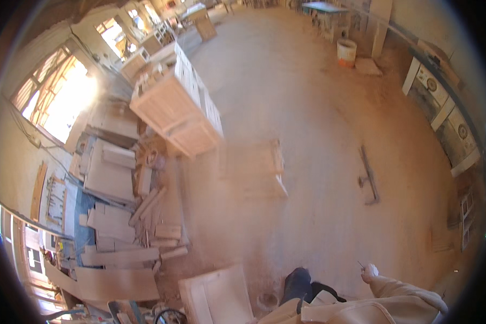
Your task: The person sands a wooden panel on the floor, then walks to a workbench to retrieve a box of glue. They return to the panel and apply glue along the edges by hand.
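Note:
My right hand (369, 273) is at the lower right, at the end of a tan sleeve. Its fingers look closed, and a thin dark stick-like thing (360, 263) pokes out from them; its kind is too small to tell. Bare dusty floor lies beneath that hand. My left hand does not show. Closest on my left, a pale wooden panel door (217, 296) leans near the bottom edge. One dark trouser leg (297, 283) of mine shows beside it.
A long wooden cabinet (173, 110) stands ahead left. A low wooden piece (251, 162) sits mid-floor. Offcuts and boards (113, 227) pile along the left wall. A bar clamp-like tool (368, 175) lies on the right. Farther off is a bucket (346, 52).

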`<state>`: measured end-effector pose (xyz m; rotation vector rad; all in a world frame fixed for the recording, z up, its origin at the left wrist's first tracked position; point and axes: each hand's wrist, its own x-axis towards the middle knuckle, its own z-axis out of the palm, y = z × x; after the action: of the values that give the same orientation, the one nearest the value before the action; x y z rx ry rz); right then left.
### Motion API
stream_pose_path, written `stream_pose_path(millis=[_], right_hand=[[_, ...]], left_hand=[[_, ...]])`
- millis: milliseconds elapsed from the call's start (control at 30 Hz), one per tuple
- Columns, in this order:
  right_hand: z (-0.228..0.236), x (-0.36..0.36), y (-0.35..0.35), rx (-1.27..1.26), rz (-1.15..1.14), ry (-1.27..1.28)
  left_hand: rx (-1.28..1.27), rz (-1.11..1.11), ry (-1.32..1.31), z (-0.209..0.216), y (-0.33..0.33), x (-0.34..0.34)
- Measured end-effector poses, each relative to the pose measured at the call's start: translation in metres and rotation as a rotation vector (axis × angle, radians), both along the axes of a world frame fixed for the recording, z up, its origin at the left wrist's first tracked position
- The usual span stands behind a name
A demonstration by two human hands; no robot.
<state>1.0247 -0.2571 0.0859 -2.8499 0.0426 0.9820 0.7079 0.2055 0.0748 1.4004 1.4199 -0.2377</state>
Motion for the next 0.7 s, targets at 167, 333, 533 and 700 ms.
stream_pose_path(millis=[167,333,533,700], right_hand=[[-0.006,0.102,0.029,-0.023,-0.083,-0.001],[0.019,0.219,0.080,0.022,-0.049,-0.023],[0.073,0.339,0.121,-0.295,0.060,0.007],[0.079,0.436,0.150,-0.333,-0.008,0.021]], left_hand=[[-0.171,0.064,-0.120,-0.006,0.030,0.106],[-0.300,0.164,-0.213,-0.026,0.072,0.215],[-0.394,0.221,-0.265,-0.034,0.127,0.336],[-0.453,0.164,-0.263,-0.037,0.189,0.453]])
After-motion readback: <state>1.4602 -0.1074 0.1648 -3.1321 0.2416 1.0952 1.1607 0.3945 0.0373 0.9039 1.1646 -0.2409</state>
